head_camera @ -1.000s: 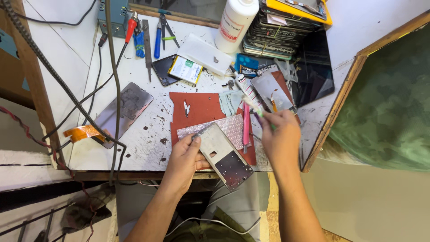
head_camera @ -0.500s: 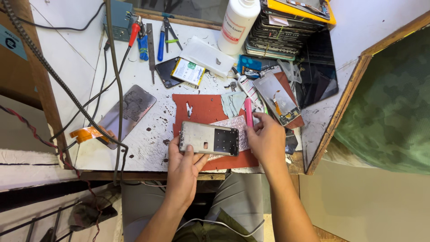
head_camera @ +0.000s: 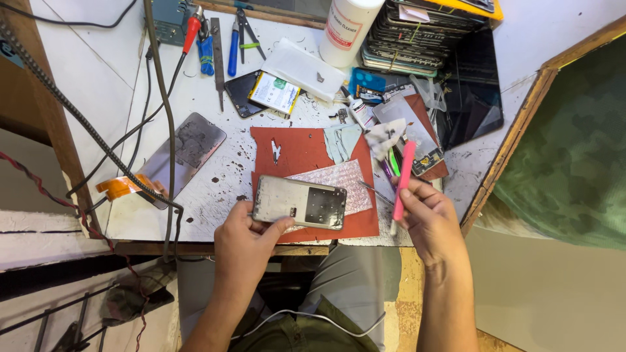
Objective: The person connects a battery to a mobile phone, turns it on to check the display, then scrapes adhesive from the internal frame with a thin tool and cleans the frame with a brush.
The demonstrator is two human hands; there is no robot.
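Down at the near edge of the white workbench (head_camera: 215, 195), the left hand (head_camera: 248, 244) grips a silvery phone frame (head_camera: 299, 202) by its near-left corner, thumb on top and fingers curled under, holding it flat and lengthwise just above the red work mat (head_camera: 297, 153) so its open inner side faces up to the eye. Over on the other side, the right hand (head_camera: 427, 218) is closed around a pink pry tool (head_camera: 403, 173), pinched low on the shaft with the tip pointing up and away, held clear of the frame rather than on it, a grip that looks ready for fine work. Beneath the frame's far edge lies a sheet of bubble wrap (head_camera: 336, 176), a soft layer between the parts and the mat. Further back, a phone battery (head_camera: 274, 92) rests on a dark phone back (head_camera: 242, 98), and screwdrivers and pliers (head_camera: 222, 39) are lined up along the far edge, handles toward the worker. A white bottle (head_camera: 349, 26) stands beside a tall stack of phones (head_camera: 430, 36), pushed back out of the working zone. Off to the left, a bare metal plate (head_camera: 189, 146) lies beside hanging cables (head_camera: 160, 111).
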